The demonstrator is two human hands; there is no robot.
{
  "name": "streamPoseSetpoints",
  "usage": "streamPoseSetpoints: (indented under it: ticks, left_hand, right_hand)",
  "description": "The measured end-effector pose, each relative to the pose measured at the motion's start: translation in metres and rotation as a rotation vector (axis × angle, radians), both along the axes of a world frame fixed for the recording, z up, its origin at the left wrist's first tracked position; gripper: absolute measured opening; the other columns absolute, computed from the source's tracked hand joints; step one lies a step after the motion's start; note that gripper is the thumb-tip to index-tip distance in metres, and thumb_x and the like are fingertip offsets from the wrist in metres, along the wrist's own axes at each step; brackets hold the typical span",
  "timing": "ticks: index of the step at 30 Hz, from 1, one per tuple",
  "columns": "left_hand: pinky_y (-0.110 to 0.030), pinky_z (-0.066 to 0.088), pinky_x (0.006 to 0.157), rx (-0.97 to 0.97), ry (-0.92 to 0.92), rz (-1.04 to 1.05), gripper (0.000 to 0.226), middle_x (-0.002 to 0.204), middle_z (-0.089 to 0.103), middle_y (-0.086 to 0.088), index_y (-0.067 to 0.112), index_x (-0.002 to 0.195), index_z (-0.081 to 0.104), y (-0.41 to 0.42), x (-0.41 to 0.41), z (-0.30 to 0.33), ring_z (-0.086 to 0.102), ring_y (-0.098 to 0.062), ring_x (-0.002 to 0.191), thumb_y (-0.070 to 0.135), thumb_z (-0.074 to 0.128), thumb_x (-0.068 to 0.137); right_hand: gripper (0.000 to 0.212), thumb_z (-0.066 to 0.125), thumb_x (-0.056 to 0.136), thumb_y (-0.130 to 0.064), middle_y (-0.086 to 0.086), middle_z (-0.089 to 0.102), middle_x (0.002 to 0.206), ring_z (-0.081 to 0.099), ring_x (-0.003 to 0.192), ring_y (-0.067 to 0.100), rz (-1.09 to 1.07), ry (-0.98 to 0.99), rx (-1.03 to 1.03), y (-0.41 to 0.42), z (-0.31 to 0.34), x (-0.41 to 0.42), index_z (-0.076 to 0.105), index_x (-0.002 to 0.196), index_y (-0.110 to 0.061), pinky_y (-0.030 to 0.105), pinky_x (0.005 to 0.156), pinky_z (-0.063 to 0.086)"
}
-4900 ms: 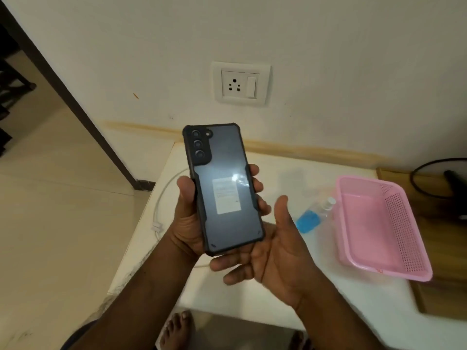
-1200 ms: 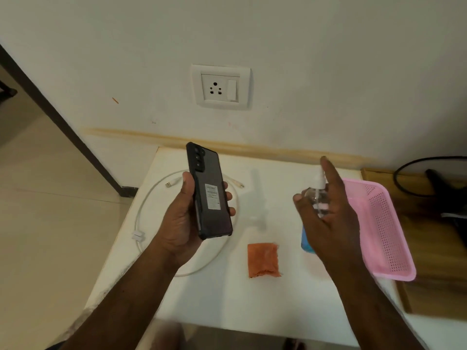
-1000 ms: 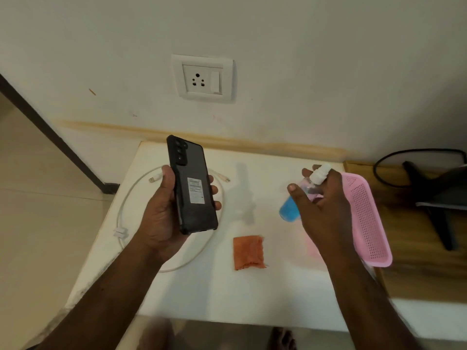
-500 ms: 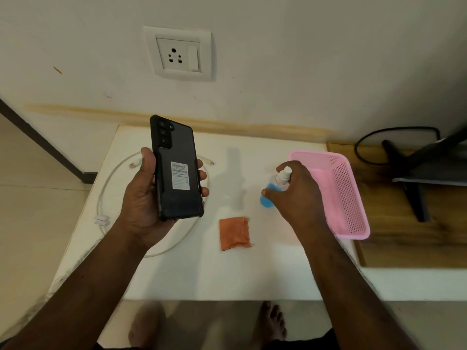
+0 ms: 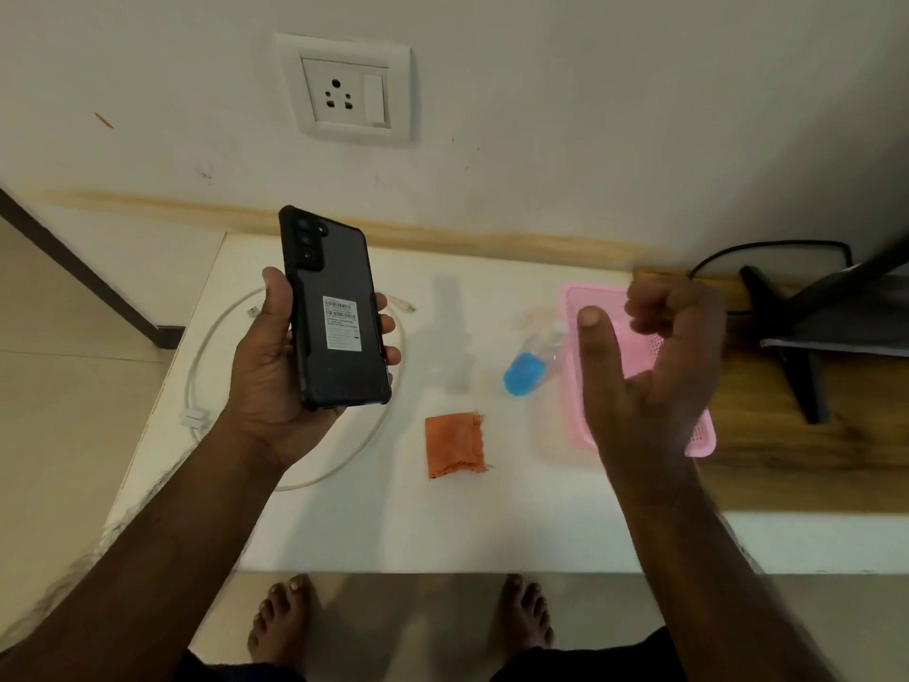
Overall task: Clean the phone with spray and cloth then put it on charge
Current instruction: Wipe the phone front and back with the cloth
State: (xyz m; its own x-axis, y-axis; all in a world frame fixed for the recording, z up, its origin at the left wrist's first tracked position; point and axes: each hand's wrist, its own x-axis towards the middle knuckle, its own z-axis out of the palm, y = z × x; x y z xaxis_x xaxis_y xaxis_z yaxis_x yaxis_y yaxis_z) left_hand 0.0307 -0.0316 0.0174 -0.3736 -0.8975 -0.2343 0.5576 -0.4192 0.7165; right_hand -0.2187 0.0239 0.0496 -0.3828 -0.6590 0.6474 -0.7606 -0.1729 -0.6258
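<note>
White table (image 5: 344, 529) against a pale wall, a socket plate (image 5: 347, 89) above its far edge, my bare feet below the near edge.

My left hand (image 5: 275, 376) grips the phone (image 5: 333, 312) upright above the table's left half, its back with camera cluster and white label facing me, thumb along its left side and fingertips wrapped over its right. My right hand (image 5: 649, 366) hangs blurred over the pink basket (image 5: 580, 297) at the right edge; it seems to hold nothing, thumb up and the other fingers curled in. The spray bottle (image 5: 533, 364) of blue liquid lies on its side just beside the basket's left wall. The orange cloth (image 5: 455, 443) lies folded near the middle, and a white charging cable (image 5: 206, 337) loops by the left edge.
</note>
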Motion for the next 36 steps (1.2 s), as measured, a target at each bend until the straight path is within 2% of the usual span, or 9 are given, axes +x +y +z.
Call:
streamPoseSetpoints:
  ticks: [2, 5, 11, 21, 26, 29, 32, 34, 36]
  left_hand:
    - [-0.041, 0.056, 0.081, -0.001, -0.01, 0.002, 0.083, 0.123, 0.055, -0.012, 0.014, 0.148, 0.043, 0.001, 0.0, 0.002, 0.054, -0.03, 0.102, 0.071, 0.032, 0.09]
    - [-0.042, 0.055, 0.083, 0.002, -0.022, 0.005, 0.083, 0.125, 0.052, -0.014, 0.012, 0.148, 0.042, 0.002, -0.001, 0.001, 0.052, -0.031, 0.103, 0.071, 0.03, 0.09]
    - [-0.04, 0.058, 0.077, 0.009, 0.005, -0.011, 0.082, 0.119, 0.055, -0.013, 0.011, 0.149, 0.04, 0.002, -0.001, 0.002, 0.054, -0.031, 0.098, 0.068, 0.027, 0.092]
    - [-0.042, 0.056, 0.077, 0.008, 0.06, -0.075, 0.082, 0.117, 0.06, -0.014, 0.01, 0.141, 0.052, -0.003, 0.008, -0.006, 0.061, -0.031, 0.087, 0.07, 0.041, 0.086]
    - [-0.044, 0.053, 0.079, -0.008, 0.086, -0.12, 0.078, 0.118, 0.062, -0.015, 0.008, 0.134, 0.058, -0.005, 0.011, -0.01, 0.062, -0.03, 0.092, 0.068, 0.053, 0.084]
    - [-0.045, 0.05, 0.079, -0.014, 0.069, -0.159, 0.076, 0.121, 0.06, -0.017, 0.008, 0.135, 0.058, -0.004, 0.009, -0.011, 0.06, -0.031, 0.095, 0.067, 0.053, 0.086]
    - [-0.045, 0.05, 0.078, -0.019, 0.074, -0.192, 0.074, 0.123, 0.059, -0.019, 0.009, 0.137, 0.056, -0.002, 0.008, -0.011, 0.059, -0.031, 0.097, 0.065, 0.051, 0.089]
    - [-0.046, 0.05, 0.078, -0.016, 0.087, -0.217, 0.076, 0.123, 0.058, -0.021, 0.007, 0.14, 0.052, -0.001, 0.006, -0.01, 0.059, -0.031, 0.097, 0.064, 0.052, 0.089]
    - [-0.046, 0.05, 0.077, -0.002, 0.094, -0.237, 0.08, 0.122, 0.057, -0.023, 0.005, 0.141, 0.05, 0.0, 0.004, -0.01, 0.059, -0.032, 0.097, 0.064, 0.058, 0.087]
  right_hand:
    - [0.028, 0.066, 0.089, -0.029, 0.0, 0.057, 0.08, 0.052, 0.072, 0.01, 0.243, 0.029, -0.085, 0.01, 0.003, 0.022, 0.059, 0.084, -0.003, 0.021, 0.062, 0.043]
    - [0.016, 0.062, 0.091, -0.035, -0.008, 0.064, 0.082, 0.059, 0.071, 0.005, 0.569, 0.093, 0.332, 0.01, -0.012, 0.059, 0.064, 0.089, -0.018, 0.021, 0.063, 0.05]
    - [0.073, 0.078, 0.08, -0.019, -0.005, 0.044, 0.149, 0.044, 0.133, 0.018, 0.485, 0.487, 1.029, -0.01, -0.082, 0.063, 0.041, 0.143, -0.031, 0.033, 0.105, 0.039]
    - [0.043, 0.071, 0.085, -0.036, -0.002, 0.06, 0.122, 0.061, 0.105, 0.018, 0.397, 0.58, 1.203, -0.024, -0.093, 0.061, 0.057, 0.124, -0.025, 0.027, 0.096, 0.044]
    - [0.019, 0.062, 0.089, -0.041, -0.004, 0.065, 0.084, 0.064, 0.078, 0.014, 0.317, -0.081, 1.067, -0.026, -0.041, 0.06, 0.061, 0.091, -0.022, 0.024, 0.07, 0.053]
    - [0.02, 0.06, 0.092, -0.023, 0.011, 0.068, 0.102, 0.067, 0.09, 0.03, 0.266, -0.531, 1.107, -0.033, -0.019, 0.06, 0.061, 0.107, -0.011, 0.046, 0.085, 0.058]
    - [0.01, 0.061, 0.087, -0.003, 0.02, 0.067, 0.103, 0.067, 0.088, 0.036, 0.334, -0.952, 0.957, -0.029, -0.007, 0.063, 0.062, 0.097, -0.005, 0.046, 0.078, 0.06]
    - [0.007, 0.062, 0.083, 0.0, 0.018, 0.069, 0.093, 0.068, 0.082, 0.034, 0.325, -1.028, 0.718, -0.022, -0.005, 0.062, 0.063, 0.085, -0.007, 0.042, 0.072, 0.059]
    - [0.005, 0.069, 0.084, -0.014, 0.001, 0.072, 0.08, 0.068, 0.075, 0.019, 0.211, -0.831, 0.502, -0.019, -0.008, 0.061, 0.066, 0.081, -0.018, 0.031, 0.069, 0.058]
